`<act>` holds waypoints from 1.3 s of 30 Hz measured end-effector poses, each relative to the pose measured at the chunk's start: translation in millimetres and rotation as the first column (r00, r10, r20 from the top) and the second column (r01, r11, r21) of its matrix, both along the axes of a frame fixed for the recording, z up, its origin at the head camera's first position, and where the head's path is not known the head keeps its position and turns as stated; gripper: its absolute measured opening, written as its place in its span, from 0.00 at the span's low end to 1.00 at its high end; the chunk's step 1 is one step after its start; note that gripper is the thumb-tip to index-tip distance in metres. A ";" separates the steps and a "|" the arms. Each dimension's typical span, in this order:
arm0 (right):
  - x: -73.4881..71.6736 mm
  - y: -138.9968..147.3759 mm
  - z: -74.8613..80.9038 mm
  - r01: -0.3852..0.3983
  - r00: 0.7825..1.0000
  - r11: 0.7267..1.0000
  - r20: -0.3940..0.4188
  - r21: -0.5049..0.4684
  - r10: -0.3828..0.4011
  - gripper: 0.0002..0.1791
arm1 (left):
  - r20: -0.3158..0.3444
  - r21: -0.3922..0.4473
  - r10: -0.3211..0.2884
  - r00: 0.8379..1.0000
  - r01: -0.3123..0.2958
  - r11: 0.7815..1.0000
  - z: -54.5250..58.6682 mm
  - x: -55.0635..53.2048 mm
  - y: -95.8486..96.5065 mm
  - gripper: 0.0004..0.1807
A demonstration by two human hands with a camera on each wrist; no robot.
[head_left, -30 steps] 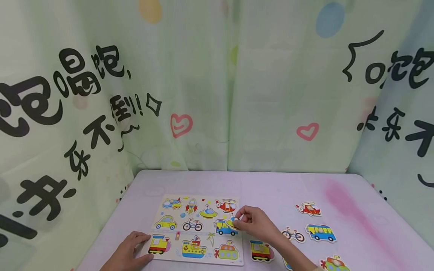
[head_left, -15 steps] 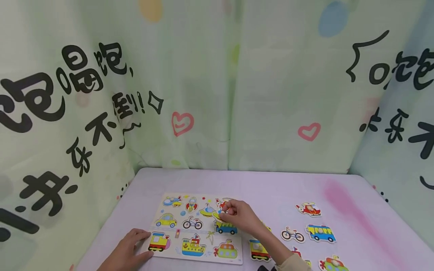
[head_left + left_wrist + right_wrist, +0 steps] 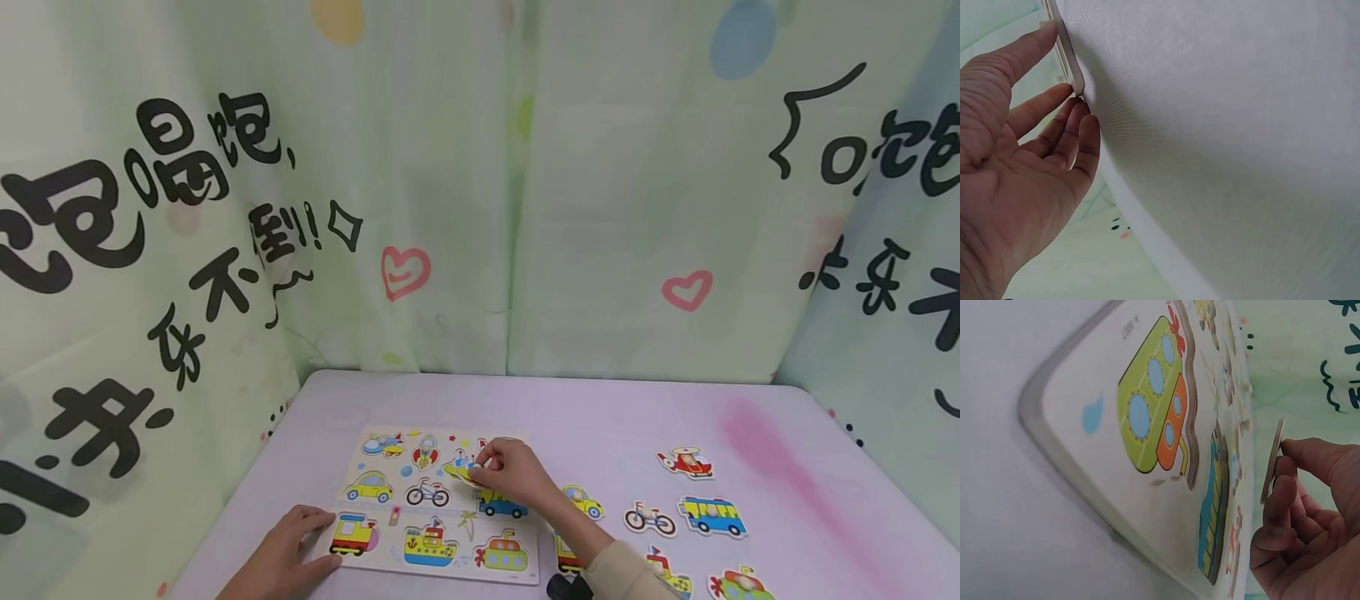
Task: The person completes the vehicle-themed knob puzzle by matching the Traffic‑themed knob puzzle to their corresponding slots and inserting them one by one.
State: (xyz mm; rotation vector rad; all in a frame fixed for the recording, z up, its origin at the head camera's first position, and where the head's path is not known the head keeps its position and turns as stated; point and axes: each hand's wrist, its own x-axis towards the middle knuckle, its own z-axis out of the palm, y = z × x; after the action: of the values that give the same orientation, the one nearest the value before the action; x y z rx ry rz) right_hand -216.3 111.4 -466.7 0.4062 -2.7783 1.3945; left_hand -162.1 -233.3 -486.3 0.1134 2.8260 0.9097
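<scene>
A flat wooden puzzle board (image 3: 442, 525) printed with vehicle pictures lies on the table. My left hand (image 3: 288, 546) rests at its near left corner; in the left wrist view, the thumb and fingertips touch the board's edge and the fingers are relaxed. Between thumb and index finger, my right hand (image 3: 513, 473) pinches a thin flying saucer puzzle piece (image 3: 1274, 461), tilted over the upper right of the board. It overlaps the flying saucer recess in the head view. The right hand covers most of the helicopter recess and part of the bus recess (image 3: 501, 505).
Right of the board lie loose pieces: a helicopter (image 3: 686, 463), a bus (image 3: 712, 517), a bicycle (image 3: 649, 519), a car (image 3: 582, 502), a submarine (image 3: 738, 585) and a ship (image 3: 675, 579). The right forearm partly covers a train piece (image 3: 566, 557). Printed curtains surround the table.
My right hand has carried the flying saucer piece left, from beside the bus recess to the flying saucer recess. The car and ship pieces have come into view. My left hand stays at the corner.
</scene>
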 end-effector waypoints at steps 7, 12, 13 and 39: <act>-4.3 -11.6 -2.8 0.014 1.000 0.999 -0.003 0.044 -0.014 0.10 | 0.017 0.017 -0.003 1.000 0.003 1.000 0.4 -1.4 -1.4 0.34; -5.8 -18.2 -1.7 0.036 0.999 0.997 -0.014 0.071 -0.035 0.10 | 0.016 0.022 0.002 1.000 -0.002 1.000 -0.2 -1.4 -2.0 0.34; -6.2 -19.3 -1.3 0.039 0.999 0.996 -0.017 0.076 -0.038 0.10 | 0.014 0.023 0.003 1.000 -0.003 1.000 -0.3 -1.4 -2.1 0.34; -19.8 -33.7 -4.0 0.092 0.995 0.973 0.012 0.210 -0.096 0.10 | 0.025 0.032 0.003 1.000 -0.003 0.999 -1.5 -1.9 -3.0 0.34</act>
State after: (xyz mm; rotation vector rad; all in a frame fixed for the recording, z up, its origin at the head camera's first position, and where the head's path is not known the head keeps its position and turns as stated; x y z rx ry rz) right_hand -236.1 77.7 -470.6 0.2581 -2.9296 1.0991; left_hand -164.1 -236.4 -487.8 0.1014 2.7906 0.9502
